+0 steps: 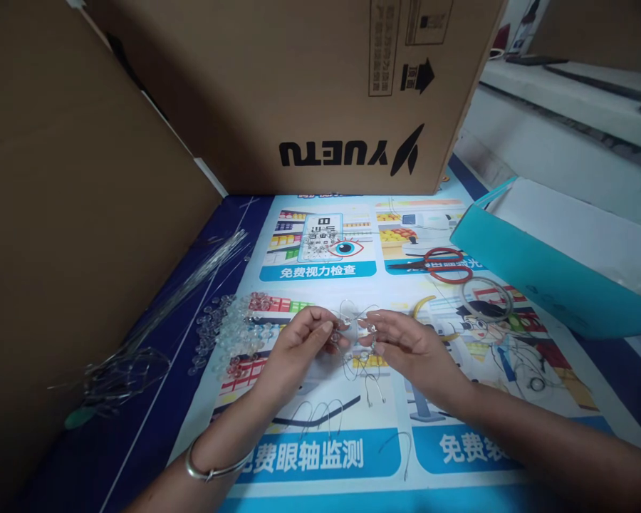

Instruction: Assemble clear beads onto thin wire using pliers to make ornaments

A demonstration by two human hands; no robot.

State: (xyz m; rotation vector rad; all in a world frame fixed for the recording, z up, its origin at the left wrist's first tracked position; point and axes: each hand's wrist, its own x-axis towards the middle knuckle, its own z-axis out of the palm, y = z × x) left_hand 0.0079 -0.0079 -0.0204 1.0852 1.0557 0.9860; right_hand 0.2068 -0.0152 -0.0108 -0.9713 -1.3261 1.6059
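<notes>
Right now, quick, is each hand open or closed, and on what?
Left hand: closed, holding one side of the clear-beaded wire piece.
Right hand: closed, holding its opposite side.

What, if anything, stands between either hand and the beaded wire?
Nothing visible does: the left hand and right hand both hold the beaded wire directly. The loose beads lie off to the left of the left hand and the scissors lie beyond the right hand, neither in between.
</notes>
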